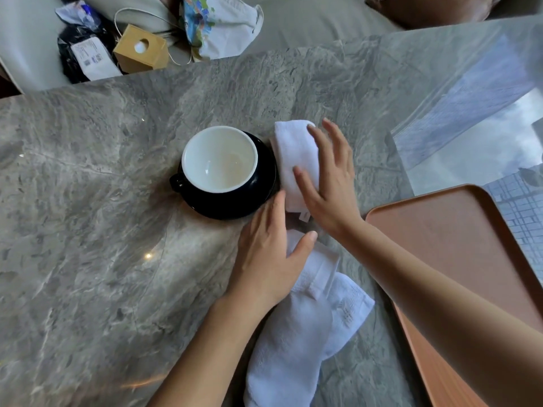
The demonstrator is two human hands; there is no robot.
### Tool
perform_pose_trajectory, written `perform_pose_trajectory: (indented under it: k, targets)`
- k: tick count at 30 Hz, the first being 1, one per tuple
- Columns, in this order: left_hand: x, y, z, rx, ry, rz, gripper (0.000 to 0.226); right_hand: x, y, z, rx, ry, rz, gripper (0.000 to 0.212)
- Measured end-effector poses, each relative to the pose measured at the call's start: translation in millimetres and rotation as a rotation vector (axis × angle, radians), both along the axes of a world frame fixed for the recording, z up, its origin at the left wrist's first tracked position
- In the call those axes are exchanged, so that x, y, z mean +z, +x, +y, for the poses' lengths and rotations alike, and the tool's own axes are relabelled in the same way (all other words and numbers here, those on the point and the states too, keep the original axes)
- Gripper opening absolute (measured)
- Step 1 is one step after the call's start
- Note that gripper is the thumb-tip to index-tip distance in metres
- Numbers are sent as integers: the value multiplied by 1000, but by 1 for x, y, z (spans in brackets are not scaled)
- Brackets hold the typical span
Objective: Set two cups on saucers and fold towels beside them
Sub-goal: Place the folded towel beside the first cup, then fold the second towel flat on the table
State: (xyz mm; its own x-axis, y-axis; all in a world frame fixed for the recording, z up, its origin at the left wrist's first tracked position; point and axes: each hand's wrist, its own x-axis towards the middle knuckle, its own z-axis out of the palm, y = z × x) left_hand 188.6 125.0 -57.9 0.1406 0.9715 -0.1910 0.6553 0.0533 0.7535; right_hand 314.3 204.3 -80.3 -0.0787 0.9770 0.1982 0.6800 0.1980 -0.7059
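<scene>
**Folded towel pressed flat beside a cup and saucer**

Where the grey marble table (88, 201) ran nearest the camera, a loose white towel (293, 333) lay crumpled under the left forearm. The left hand (267, 257) rested on its far end, fingers spread flat and gripping nothing, fingertips just beside the saucer. To the right, an empty salmon-pink tray (458, 245) sat on the table edge.

Beyond, the right hand (329, 183) lay open, palm down on a folded white towel (296, 160), pressing rather than clutching it. A small white tag (304, 215) poked from the towel's near end; no writing on it could be read. The folded towel lay just beside the black saucer (258, 198), which carried a black cup (220, 160) with a white interior, upright and empty, handle to the left.

Farthest off, on a pale sofa, sat a tan cardboard box (141, 49), a black bag with a printed label (91, 57) too blurred to read, and a white cloth bag (220, 24).
</scene>
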Motion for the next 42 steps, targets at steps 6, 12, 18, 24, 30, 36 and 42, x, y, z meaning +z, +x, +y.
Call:
perform_pose_trajectory:
  k: [6, 12, 18, 24, 30, 36, 42]
  targets:
    - [-1, -30, -36, 8, -123, -25, 45, 29, 9, -63, 264, -47, 135, 14]
    - [-12, -40, -54, -80, -15, 117, 41, 21, 16, -104, 565, -245, -371, 44]
    - [-7, -42, -55, 0, 75, -26, 10, 30, 6, -109, 453, -249, -184, 17]
    - [18, -63, -78, 167, 113, -302, 6, 49, -23, -117, 325, -263, 126, 18]
    - [26, -98, -105, 227, 183, -223, 10, 66, -86, -133, 391, -238, 299, 19]
    - [28, -147, -126, 409, 203, -138, 11, 78, -138, -140, 404, -238, 462, 27]
    - [46, -207, -151, 260, 222, 169, 12, 82, -169, -145, 404, -263, 490, 36]
